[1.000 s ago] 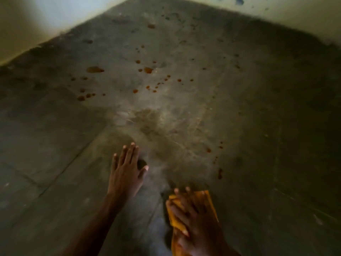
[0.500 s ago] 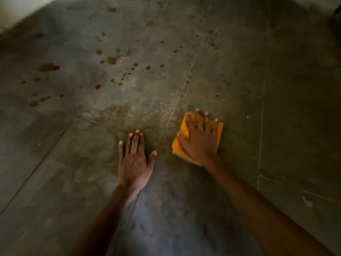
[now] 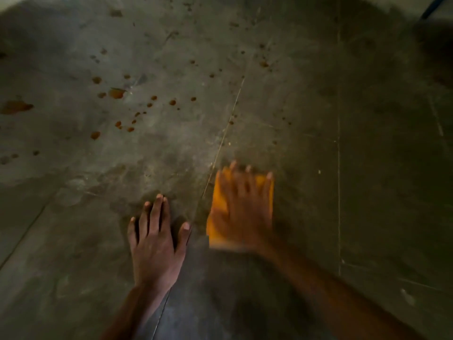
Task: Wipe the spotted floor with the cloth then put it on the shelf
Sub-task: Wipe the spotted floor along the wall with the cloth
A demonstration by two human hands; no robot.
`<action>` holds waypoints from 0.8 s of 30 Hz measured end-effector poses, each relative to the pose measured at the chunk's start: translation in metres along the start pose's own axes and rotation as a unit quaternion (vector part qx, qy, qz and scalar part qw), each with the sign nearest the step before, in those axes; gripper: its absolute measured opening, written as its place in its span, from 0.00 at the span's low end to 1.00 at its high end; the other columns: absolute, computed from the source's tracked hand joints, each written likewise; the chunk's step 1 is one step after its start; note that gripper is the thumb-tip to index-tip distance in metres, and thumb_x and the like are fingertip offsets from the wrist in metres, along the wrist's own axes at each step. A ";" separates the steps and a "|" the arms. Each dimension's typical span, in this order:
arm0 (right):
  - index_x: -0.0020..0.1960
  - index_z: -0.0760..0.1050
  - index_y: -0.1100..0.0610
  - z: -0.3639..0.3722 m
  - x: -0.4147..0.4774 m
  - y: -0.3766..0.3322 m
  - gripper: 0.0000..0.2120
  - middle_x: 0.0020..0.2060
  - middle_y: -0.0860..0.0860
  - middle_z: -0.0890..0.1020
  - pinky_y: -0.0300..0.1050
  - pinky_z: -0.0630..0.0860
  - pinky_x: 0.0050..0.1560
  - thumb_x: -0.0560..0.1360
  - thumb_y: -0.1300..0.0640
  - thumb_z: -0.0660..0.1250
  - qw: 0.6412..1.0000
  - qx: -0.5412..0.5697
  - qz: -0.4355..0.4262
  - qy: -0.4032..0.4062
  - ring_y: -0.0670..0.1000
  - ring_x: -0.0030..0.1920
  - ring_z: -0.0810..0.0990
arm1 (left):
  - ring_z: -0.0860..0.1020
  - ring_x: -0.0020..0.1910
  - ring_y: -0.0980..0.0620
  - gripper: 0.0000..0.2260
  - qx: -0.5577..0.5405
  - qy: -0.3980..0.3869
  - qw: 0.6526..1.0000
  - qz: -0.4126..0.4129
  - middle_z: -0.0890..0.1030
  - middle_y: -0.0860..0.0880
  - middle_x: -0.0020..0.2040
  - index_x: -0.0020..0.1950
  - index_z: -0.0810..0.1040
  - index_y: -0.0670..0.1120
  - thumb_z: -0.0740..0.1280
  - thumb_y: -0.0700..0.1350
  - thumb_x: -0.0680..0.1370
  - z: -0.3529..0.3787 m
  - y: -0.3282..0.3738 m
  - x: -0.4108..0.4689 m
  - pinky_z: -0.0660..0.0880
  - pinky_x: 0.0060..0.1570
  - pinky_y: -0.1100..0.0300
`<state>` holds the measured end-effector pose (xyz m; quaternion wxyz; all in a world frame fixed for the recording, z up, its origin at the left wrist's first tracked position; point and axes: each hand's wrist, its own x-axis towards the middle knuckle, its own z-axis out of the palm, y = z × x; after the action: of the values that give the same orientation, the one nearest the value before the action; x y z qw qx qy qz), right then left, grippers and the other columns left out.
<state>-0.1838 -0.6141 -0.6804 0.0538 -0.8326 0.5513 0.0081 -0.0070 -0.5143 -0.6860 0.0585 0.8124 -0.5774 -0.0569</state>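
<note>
right hand [image 3: 242,212], fingers spread, presses the cloth [image 3: 217,212] flat on the floor [image 3: 367,168] at lower centre for full wiping contact; left hand [image 3: 157,241], spread flat, braces beside it; spots [image 3: 117,93] remain upper left.

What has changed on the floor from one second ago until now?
The right hand, pressing flat on the orange cloth, pushed it forward, from behind the left hand up to beside it; it is blurred now. Nothing was taken hold of or let go. The left hand stayed flat on the floor, and the brown spots ahead remain.
</note>
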 end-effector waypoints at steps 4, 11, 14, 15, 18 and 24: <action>0.79 0.55 0.45 -0.001 -0.062 0.058 0.39 0.79 0.50 0.57 0.73 0.49 0.72 0.72 0.32 0.56 0.996 0.017 -0.088 -0.010 0.59 0.78 0.58 | 0.64 0.71 0.44 0.32 -0.001 -0.020 1.000 0.021 0.65 0.47 0.73 0.74 0.64 0.43 0.51 0.61 0.77 -0.007 -0.002 0.011 0.63 0.65 0.43; 0.80 0.50 0.51 -0.004 0.120 0.090 0.42 0.80 0.57 0.50 0.76 0.44 0.71 0.73 0.30 0.44 0.974 0.023 0.224 0.026 0.63 0.79 0.46 | 0.68 0.63 0.45 0.26 0.004 0.005 0.999 0.045 0.69 0.46 0.69 0.71 0.68 0.45 0.51 0.58 0.79 -0.008 0.002 0.041 0.68 0.59 0.45; 0.81 0.46 0.50 0.000 0.066 0.010 0.40 0.81 0.56 0.45 0.75 0.43 0.72 0.74 0.33 0.45 0.999 -0.043 -0.020 0.009 0.62 0.80 0.42 | 0.71 0.60 0.45 0.23 -0.032 0.031 0.998 0.039 0.73 0.47 0.66 0.68 0.73 0.46 0.53 0.55 0.79 -0.012 -0.008 0.044 0.68 0.55 0.48; 0.81 0.46 0.49 0.004 0.030 0.000 0.39 0.81 0.55 0.45 0.74 0.42 0.72 0.74 0.33 0.48 0.991 -0.045 -0.124 -0.007 0.61 0.80 0.42 | 0.72 0.59 0.44 0.22 -0.032 0.035 0.998 0.050 0.74 0.47 0.65 0.67 0.74 0.47 0.54 0.55 0.78 -0.015 -0.020 0.046 0.68 0.54 0.48; 0.80 0.49 0.42 -0.001 -0.032 0.010 0.41 0.81 0.48 0.49 0.71 0.43 0.74 0.71 0.33 0.58 0.967 -0.002 -0.250 -0.053 0.56 0.80 0.45 | 0.73 0.59 0.41 0.23 -0.044 0.060 0.996 0.043 0.74 0.46 0.64 0.66 0.74 0.47 0.57 0.56 0.76 -0.028 -0.075 0.052 0.69 0.55 0.46; 0.80 0.49 0.48 -0.014 0.189 -0.030 0.37 0.81 0.52 0.50 0.74 0.43 0.72 0.76 0.32 0.46 0.996 0.025 0.091 0.002 0.60 0.80 0.45 | 0.68 0.65 0.39 0.27 -0.131 0.124 0.982 -0.055 0.70 0.40 0.67 0.68 0.69 0.42 0.57 0.58 0.75 -0.028 -0.160 0.071 0.66 0.64 0.45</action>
<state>-0.0825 -0.7775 -0.6775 0.0727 -0.7772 0.6250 -0.0021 0.1699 -0.5279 -0.6857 0.2328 0.8289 -0.5075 -0.0342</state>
